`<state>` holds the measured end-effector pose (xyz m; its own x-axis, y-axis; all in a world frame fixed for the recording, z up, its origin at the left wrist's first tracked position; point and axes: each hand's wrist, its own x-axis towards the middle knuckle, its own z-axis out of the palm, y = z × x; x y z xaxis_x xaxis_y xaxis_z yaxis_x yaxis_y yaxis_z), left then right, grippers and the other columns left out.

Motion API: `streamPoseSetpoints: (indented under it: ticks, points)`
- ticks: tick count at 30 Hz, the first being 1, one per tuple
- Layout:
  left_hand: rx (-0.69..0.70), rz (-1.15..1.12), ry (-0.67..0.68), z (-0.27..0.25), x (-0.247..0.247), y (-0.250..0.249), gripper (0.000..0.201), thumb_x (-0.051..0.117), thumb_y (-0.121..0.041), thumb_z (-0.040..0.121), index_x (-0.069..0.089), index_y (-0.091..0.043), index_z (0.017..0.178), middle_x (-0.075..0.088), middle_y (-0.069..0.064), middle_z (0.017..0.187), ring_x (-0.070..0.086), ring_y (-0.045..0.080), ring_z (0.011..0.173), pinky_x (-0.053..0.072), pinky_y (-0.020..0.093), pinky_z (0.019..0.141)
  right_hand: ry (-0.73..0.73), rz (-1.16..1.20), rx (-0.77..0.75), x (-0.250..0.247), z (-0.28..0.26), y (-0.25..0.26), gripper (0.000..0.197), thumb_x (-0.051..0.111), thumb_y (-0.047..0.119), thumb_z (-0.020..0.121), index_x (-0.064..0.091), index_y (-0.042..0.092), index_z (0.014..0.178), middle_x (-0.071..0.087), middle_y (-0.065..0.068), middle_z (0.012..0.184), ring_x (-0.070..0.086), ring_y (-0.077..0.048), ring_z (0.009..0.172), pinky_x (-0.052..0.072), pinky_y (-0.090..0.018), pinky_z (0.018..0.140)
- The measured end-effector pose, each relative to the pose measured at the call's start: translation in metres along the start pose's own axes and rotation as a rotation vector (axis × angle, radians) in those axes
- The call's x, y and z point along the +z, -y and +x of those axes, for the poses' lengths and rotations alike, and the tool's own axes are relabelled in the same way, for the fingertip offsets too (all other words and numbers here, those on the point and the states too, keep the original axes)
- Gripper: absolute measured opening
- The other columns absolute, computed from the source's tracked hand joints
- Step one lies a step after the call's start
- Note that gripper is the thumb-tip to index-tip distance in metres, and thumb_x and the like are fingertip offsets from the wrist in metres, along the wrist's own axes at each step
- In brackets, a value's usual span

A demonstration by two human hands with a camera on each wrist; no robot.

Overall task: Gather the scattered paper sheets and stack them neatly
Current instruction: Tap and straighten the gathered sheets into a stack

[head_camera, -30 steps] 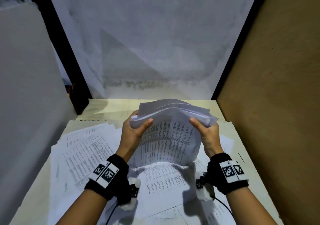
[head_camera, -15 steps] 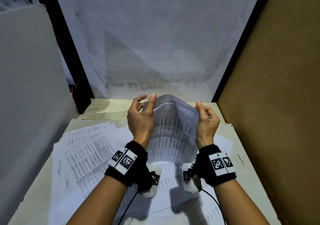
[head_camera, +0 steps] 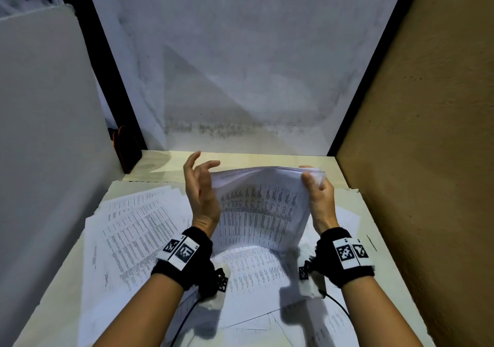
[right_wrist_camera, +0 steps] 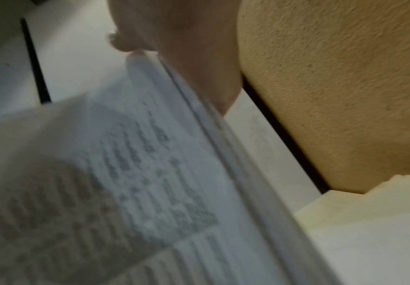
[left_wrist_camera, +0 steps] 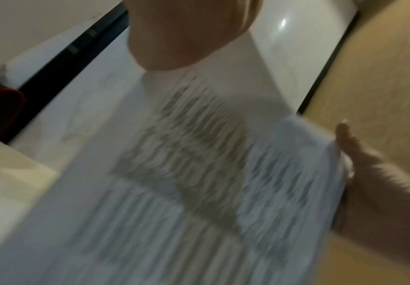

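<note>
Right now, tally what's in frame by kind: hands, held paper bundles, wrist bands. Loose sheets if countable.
Bare hands: 2, left hand with fingers spread, right hand pinching the bundle
Held bundle of white printed paper sheets: 1
Black wrist bands with square-patterned tags: 2, and
Loose printed sheets on the pale table: overlapping, cannot count
Total counted: 5

Paper sheets: white, printed with dense columns of small black text. Worktop: pale cream; back wall: mottled grey-white, flanked by black posts; right panel: tan, rough-textured. Wristbands: black, carrying black-and-white square-patterned tags.
</note>
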<state>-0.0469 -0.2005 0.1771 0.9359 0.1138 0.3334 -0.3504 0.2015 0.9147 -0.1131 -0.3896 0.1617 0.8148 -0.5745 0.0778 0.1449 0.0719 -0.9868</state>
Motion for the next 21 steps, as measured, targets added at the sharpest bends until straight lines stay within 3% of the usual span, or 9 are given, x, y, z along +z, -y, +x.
streamPoseSetpoints:
  ticks: [2,3,5,7,9,13,15,18,21]
  points:
    - [-0.071,0.052,0.131,-0.011,-0.014,0.016,0.110,0.051,-0.081,0.058,0.026,-0.007,0.134,0.047,-0.012,0.113,0.050,-0.023,0.093,0.035,-0.005,0.079,0.112,-0.091,0.166,-0.010,-0.003,-0.015,0.082,0.081,0.061,0.040,0.062,0.011,0.101,0.073,0.002,0.090,0.068,-0.013,0.088,0.056,-0.034,0.084]
    - [-0.161,0.077,0.206,-0.015,-0.020,0.023,0.102,0.062,-0.069,0.062,0.024,-0.009,0.135,0.044,-0.012,0.116,0.051,-0.016,0.100,0.041,0.000,0.082,0.149,-0.133,0.226,-0.014,-0.006,-0.023,0.071,0.084,0.050,0.046,0.063,0.012,0.102,0.071,-0.004,0.096,0.067,-0.020,0.096,0.052,-0.043,0.093]
    - [-0.349,0.159,0.320,-0.019,-0.032,0.038,0.074,0.073,-0.040,0.069,0.038,-0.011,0.127,0.053,-0.005,0.114,0.056,0.007,0.105,0.051,0.029,0.095,0.161,-0.203,0.279,-0.017,-0.010,-0.036,0.033,0.079,0.022,0.066,0.065,0.016,0.095,0.071,-0.005,0.096,0.065,-0.027,0.099,0.046,-0.050,0.099]
    - [-0.412,0.225,0.337,-0.018,-0.038,0.043,0.037,0.069,-0.019,0.077,0.054,-0.010,0.109,0.063,-0.001,0.099,0.060,0.011,0.093,0.048,0.050,0.098,0.119,-0.214,0.276,-0.018,-0.014,-0.039,0.017,0.072,0.008,0.074,0.066,0.017,0.087,0.070,-0.003,0.091,0.064,-0.031,0.099,0.046,-0.048,0.098]
    - [-0.396,0.214,0.325,-0.014,-0.039,0.038,0.024,0.061,-0.011,0.084,0.055,-0.008,0.107,0.064,-0.003,0.094,0.061,0.008,0.090,0.051,0.044,0.093,0.085,-0.186,0.229,-0.016,-0.015,-0.035,0.014,0.071,0.009,0.075,0.065,0.012,0.087,0.069,-0.004,0.088,0.064,-0.030,0.095,0.049,-0.042,0.093]
    - [-0.347,0.181,0.346,-0.016,-0.043,0.029,0.040,0.057,-0.013,0.087,0.040,-0.014,0.123,0.058,-0.009,0.108,0.057,0.003,0.100,0.050,0.022,0.086,0.112,-0.136,0.203,-0.017,-0.021,-0.035,0.043,0.080,0.019,0.064,0.063,0.001,0.099,0.070,-0.007,0.092,0.068,-0.024,0.091,0.055,-0.033,0.086]
    - [-0.379,0.225,0.401,-0.024,-0.050,0.036,0.041,0.057,-0.015,0.087,0.036,-0.021,0.122,0.054,-0.012,0.113,0.055,0.001,0.102,0.049,0.023,0.089,0.130,-0.167,0.233,-0.018,-0.027,-0.045,0.034,0.077,0.012,0.066,0.065,0.003,0.097,0.072,-0.004,0.091,0.069,-0.022,0.090,0.056,-0.028,0.083]
    - [-0.391,0.280,0.450,-0.037,-0.054,0.042,0.047,0.049,-0.014,0.092,0.030,-0.015,0.135,0.051,-0.008,0.121,0.054,-0.006,0.103,0.046,0.019,0.094,0.089,-0.197,0.222,-0.014,-0.034,-0.051,0.011,0.069,0.004,0.076,0.065,0.009,0.086,0.068,0.001,0.083,0.066,-0.016,0.080,0.052,-0.015,0.068]
    - [-0.345,0.211,0.402,-0.038,-0.050,0.039,0.038,0.042,-0.009,0.094,0.033,-0.021,0.129,0.053,-0.016,0.112,0.055,-0.018,0.095,0.047,0.006,0.082,0.084,-0.152,0.193,-0.012,-0.034,-0.049,0.014,0.069,0.006,0.077,0.065,0.010,0.090,0.070,0.005,0.081,0.067,-0.013,0.080,0.053,-0.022,0.073]
